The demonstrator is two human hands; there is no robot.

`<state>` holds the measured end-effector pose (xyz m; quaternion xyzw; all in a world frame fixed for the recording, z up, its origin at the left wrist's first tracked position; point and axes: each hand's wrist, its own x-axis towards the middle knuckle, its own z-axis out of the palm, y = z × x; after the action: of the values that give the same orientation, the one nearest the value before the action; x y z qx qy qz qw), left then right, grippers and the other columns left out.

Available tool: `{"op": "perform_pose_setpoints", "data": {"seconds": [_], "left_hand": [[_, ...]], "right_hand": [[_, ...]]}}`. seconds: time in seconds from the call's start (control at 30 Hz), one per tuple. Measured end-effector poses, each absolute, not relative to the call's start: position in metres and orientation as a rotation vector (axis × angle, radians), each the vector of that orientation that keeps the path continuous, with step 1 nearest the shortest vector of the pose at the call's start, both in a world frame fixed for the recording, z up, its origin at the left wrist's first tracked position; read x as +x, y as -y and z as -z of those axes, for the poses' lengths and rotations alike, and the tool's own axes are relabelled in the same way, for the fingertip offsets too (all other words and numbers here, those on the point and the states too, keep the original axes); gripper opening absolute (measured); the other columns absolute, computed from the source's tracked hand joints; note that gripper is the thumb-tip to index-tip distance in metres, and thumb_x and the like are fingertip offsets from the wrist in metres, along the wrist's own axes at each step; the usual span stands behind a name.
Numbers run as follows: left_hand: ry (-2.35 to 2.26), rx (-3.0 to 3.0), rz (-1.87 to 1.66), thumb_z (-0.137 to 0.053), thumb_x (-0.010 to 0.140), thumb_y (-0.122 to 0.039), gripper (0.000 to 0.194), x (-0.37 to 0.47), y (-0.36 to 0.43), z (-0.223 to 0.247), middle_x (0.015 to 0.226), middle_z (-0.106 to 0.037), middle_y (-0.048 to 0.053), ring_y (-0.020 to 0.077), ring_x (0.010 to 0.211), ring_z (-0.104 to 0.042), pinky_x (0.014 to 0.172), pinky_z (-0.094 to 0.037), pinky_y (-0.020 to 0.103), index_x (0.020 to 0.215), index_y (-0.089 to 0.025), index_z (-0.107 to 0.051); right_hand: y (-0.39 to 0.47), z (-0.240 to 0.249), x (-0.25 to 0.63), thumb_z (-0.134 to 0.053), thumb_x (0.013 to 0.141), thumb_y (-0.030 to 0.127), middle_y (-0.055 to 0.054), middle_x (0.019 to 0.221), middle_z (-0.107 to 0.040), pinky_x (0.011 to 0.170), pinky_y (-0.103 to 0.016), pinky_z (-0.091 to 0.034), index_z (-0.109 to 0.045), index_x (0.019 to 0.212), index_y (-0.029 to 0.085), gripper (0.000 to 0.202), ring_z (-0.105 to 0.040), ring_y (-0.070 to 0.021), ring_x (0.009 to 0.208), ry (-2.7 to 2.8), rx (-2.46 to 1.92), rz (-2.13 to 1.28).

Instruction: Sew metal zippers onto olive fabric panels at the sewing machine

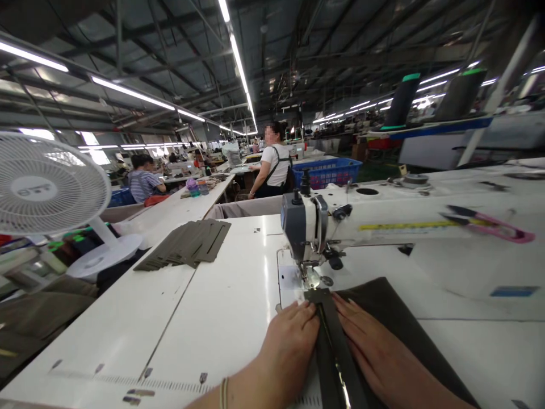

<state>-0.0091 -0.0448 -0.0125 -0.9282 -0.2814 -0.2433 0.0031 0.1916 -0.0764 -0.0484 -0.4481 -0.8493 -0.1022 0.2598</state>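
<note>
A dark grey-olive fabric piece lies under the needle area of a white and grey sewing machine. On it runs a narrow strip with a long slot that shows a shiny line. My left hand has its fingers bent and pressed together on the strip's left edge, just in front of the presser foot. My right hand lies flat on the fabric along the strip's right side, fingers stretched toward the needle. Its lower fingers are partly hidden. A lit spot shows at the needle.
Left of the machine, a fanned stack of slotted grey-olive pieces rests on the white table. A white fan stands beyond it. Pink-handled snips lie on the machine arm. Behind are a blue crate and seated co-workers.
</note>
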Motion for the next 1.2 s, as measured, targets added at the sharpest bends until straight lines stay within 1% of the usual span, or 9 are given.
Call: {"op": "perform_pose_setpoints", "data": {"seconds": [0.17, 0.3, 0.47, 0.67, 0.77, 0.9, 0.97, 1.1, 1.2], "left_hand": [[0.838, -2.895, 0.816, -0.044, 0.085, -0.008, 0.024, -0.008, 0.037, 0.013, 0.115, -0.061, 0.011, 0.02, 0.108, -0.057, 0.099, -0.045, 0.036, 0.105, -0.011, -0.059], [0.839, -2.904, 0.774, -0.044, 0.087, -0.009, 0.024, -0.007, 0.033, 0.009, 0.114, -0.061, 0.013, 0.0207, 0.108, -0.057, 0.099, -0.045, 0.037, 0.106, -0.011, -0.058], [0.851, -2.9, 0.775, -0.039, 0.09, -0.009, 0.025, -0.007, 0.031, 0.007, 0.114, -0.061, 0.011, 0.0202, 0.111, -0.055, 0.095, -0.048, 0.035, 0.106, -0.013, -0.058], [0.805, -2.941, 0.768, -0.035, 0.091, -0.011, 0.03, -0.007, 0.029, 0.001, 0.116, -0.059, 0.014, 0.0211, 0.109, -0.056, 0.089, -0.052, 0.037, 0.114, -0.012, -0.055], [0.784, -2.918, 0.706, -0.036, 0.09, -0.01, 0.03, -0.007, 0.027, -0.001, 0.116, -0.059, 0.016, 0.0219, 0.108, -0.056, 0.089, -0.052, 0.037, 0.114, -0.011, -0.054], [0.726, -2.849, 0.705, -0.036, 0.09, -0.01, 0.029, -0.009, 0.024, -0.001, 0.114, -0.06, 0.016, 0.0218, 0.106, -0.058, 0.086, -0.053, 0.035, 0.111, -0.01, -0.055], [0.693, -2.82, 0.695, -0.036, 0.089, -0.01, 0.029, -0.01, 0.023, 0.0, 0.113, -0.061, 0.016, 0.022, 0.105, -0.058, 0.085, -0.054, 0.035, 0.111, -0.01, -0.055], [0.714, -2.793, 0.626, -0.033, 0.088, -0.008, 0.033, -0.009, 0.023, 0.0, 0.113, -0.061, 0.015, 0.0218, 0.105, -0.058, 0.086, -0.054, 0.036, 0.114, -0.011, -0.054], [0.754, -2.769, 0.577, -0.032, 0.088, -0.007, 0.035, -0.009, 0.024, 0.001, 0.115, -0.06, 0.015, 0.0211, 0.105, -0.058, 0.086, -0.054, 0.034, 0.116, -0.01, -0.053]], "right_hand": [[0.076, 0.052, 0.191, -0.039, 0.087, 0.014, -0.011, 0.139, -0.037, 0.101, -0.04, -0.039, -0.022, 0.143, 0.016, 0.059, -0.037, -0.0218, 0.126, 2.309, -1.249, 0.302], [0.076, 0.044, 0.188, -0.037, 0.084, 0.012, -0.011, 0.139, -0.038, 0.096, -0.04, -0.044, -0.017, 0.144, 0.02, 0.063, -0.038, -0.021, 0.126, 2.331, -1.245, 0.363], [0.077, 0.033, 0.185, -0.038, 0.085, 0.015, -0.013, 0.135, -0.044, 0.093, -0.04, -0.046, -0.02, 0.143, 0.023, 0.061, -0.042, -0.0228, 0.123, 2.312, -1.238, 0.376], [0.077, 0.03, 0.182, -0.041, 0.083, 0.015, -0.015, 0.133, -0.045, 0.091, -0.04, -0.045, -0.022, 0.143, 0.019, 0.063, -0.044, -0.0257, 0.121, 2.318, -1.278, 0.408], [0.078, 0.027, 0.181, -0.041, 0.082, 0.013, -0.016, 0.133, -0.045, 0.091, -0.042, -0.044, -0.026, 0.141, 0.018, 0.061, -0.045, -0.0264, 0.12, 2.299, -1.31, 0.397], [0.079, 0.022, 0.18, -0.042, 0.083, 0.014, -0.016, 0.133, -0.046, 0.092, -0.043, -0.042, -0.034, 0.138, 0.017, 0.056, -0.045, -0.0271, 0.12, 2.281, -1.324, 0.324], [0.08, 0.021, 0.181, -0.043, 0.083, 0.014, -0.015, 0.134, -0.045, 0.094, -0.043, -0.04, -0.034, 0.137, 0.018, 0.055, -0.044, -0.0265, 0.121, 2.265, -1.322, 0.278], [0.08, 0.021, 0.181, -0.042, 0.083, 0.014, -0.008, 0.139, -0.04, 0.097, -0.045, -0.037, -0.032, 0.139, 0.019, 0.057, -0.041, -0.0261, 0.123, 2.267, -1.308, 0.193], [0.079, 0.019, 0.181, -0.041, 0.087, 0.019, -0.003, 0.139, -0.041, 0.1, -0.046, -0.033, -0.034, 0.137, 0.02, 0.051, -0.04, -0.0242, 0.123, 2.279, -1.283, 0.102]]}}
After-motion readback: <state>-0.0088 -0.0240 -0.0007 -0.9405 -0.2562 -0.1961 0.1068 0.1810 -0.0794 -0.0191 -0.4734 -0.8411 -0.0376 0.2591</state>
